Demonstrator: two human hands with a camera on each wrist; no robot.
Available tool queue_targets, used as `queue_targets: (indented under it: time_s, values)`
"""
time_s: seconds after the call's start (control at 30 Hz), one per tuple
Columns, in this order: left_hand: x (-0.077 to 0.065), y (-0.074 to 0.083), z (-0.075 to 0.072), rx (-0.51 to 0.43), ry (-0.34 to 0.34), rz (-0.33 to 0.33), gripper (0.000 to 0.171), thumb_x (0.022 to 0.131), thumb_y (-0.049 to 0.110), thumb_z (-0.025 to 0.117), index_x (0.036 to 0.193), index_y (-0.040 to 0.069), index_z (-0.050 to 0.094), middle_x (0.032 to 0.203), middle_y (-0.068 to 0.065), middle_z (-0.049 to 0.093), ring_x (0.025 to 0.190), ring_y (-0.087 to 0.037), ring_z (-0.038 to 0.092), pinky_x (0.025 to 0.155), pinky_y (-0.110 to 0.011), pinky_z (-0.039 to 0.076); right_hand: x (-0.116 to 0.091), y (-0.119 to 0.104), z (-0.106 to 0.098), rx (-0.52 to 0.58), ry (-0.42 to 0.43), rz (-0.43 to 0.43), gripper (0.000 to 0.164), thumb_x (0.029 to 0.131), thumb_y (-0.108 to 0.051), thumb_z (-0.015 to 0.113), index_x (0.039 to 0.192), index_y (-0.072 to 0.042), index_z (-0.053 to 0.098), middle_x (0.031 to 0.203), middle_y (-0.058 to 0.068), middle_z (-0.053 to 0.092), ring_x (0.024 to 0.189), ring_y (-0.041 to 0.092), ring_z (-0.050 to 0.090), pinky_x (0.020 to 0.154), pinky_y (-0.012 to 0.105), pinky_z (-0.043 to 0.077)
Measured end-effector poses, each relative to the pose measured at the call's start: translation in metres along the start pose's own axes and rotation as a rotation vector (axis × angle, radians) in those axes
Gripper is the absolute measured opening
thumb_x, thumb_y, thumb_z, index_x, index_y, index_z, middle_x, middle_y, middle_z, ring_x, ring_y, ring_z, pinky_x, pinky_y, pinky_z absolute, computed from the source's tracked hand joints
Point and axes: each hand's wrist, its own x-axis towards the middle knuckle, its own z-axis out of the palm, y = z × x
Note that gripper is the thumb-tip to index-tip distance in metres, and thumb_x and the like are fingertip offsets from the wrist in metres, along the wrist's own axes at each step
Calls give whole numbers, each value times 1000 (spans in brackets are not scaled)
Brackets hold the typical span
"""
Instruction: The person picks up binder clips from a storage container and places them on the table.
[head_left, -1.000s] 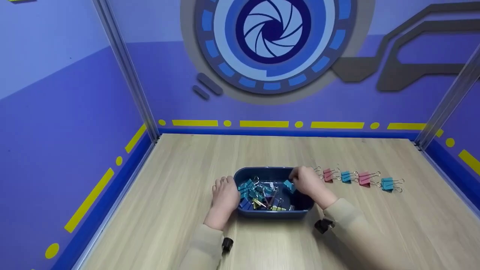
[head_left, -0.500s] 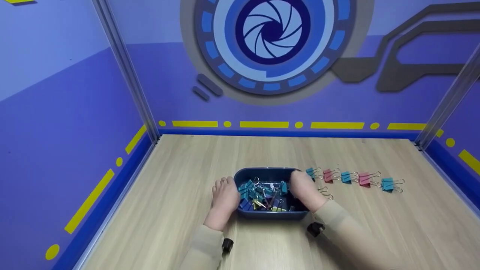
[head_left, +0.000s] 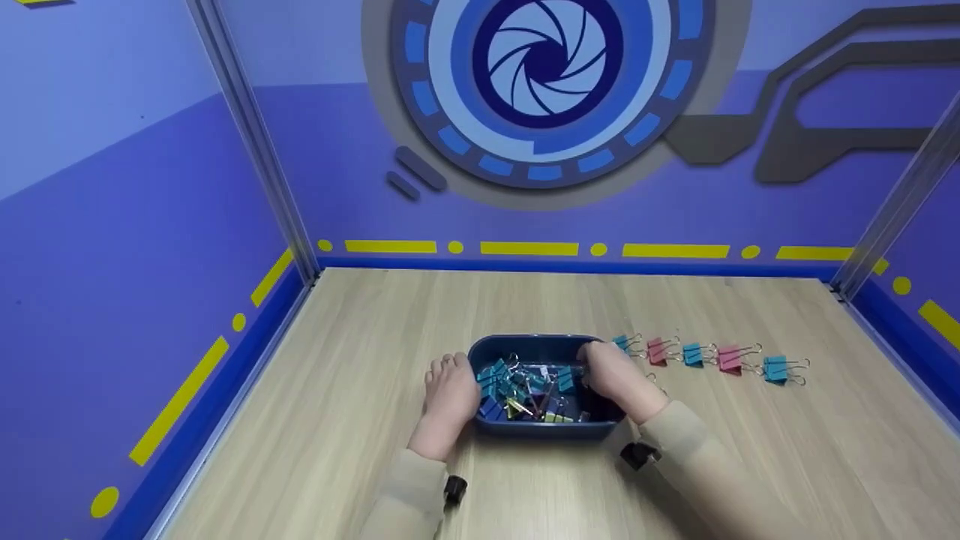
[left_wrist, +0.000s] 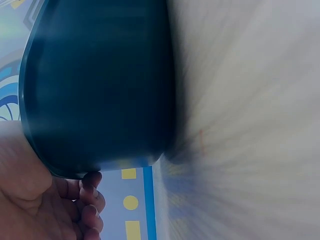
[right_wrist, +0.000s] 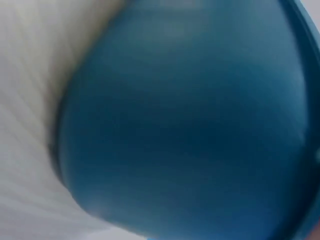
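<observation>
A dark blue box [head_left: 551, 430] stands on the table, with several teal, blue and yellow binder clips [head_left: 517, 386] heaped in its left half. My left hand [head_left: 451, 386] grips the box's left end; in the left wrist view its fingers [left_wrist: 91, 212] curl beside the rim. My right hand [head_left: 615, 375] reaches over the right end, fingers bent down inside. Right at those fingertips is a teal binder clip [head_left: 565, 379], its wire handles toward the hand, which pinches it. The fingertips themselves are mostly hidden. The right wrist view is filled by the outer wall of the box [right_wrist: 185, 125].
To the right of the box, a row of teal and red binder clips [head_left: 730, 359] runs across the wooden table [head_left: 360, 345]. Another clip's wire handles [head_left: 654, 381] show behind my right hand. Blue printed walls [head_left: 322, 165] enclose the table at the back and sides.
My right hand shifted left, then slightly back right. The teal clip at its fingertips has turned more upright and moved a little left. The left hand and box have stayed put.
</observation>
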Motion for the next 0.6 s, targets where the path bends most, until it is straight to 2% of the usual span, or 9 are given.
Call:
queue_targets:
  time_s: [0.07,0.13,0.33,0.47,0.6]
  values:
    - [0,0,0,1,-3,0,26,86,13,56,108,-1,54,103,-17,56,97,-33,48,84,-45,37,0,3,-2,42,-29,-20,27,67,5,73,94,4,68,86,14,70,79,23,65,74,41,52]
    - [0,0,0,4,-2,0,26,86,13,56,108,0,54,103,-17,56,97,-33,48,84,-45,38,1,5,-3,81,-68,-34,32,68,2,76,99,5,68,91,15,71,84,24,66,77,42,52]
    - [0,-1,0,8,8,8,26,85,14,56,107,-1,54,102,-17,55,96,-34,47,84,-46,38,5,9,2,144,-98,-102,23,70,-4,79,91,2,72,87,12,72,79,20,66,73,41,53]
    - [0,0,0,8,8,6,26,86,12,54,108,-1,54,103,-18,56,96,-34,47,83,-45,38,6,10,6,149,-96,-125,17,70,-6,80,85,-1,74,81,7,72,71,13,63,68,37,53]
    - [1,0,0,4,11,4,26,86,11,52,108,-2,54,104,-18,56,97,-34,47,83,-45,38,7,11,9,140,-81,-145,11,72,-5,78,83,-3,74,80,5,72,70,11,62,66,35,53]
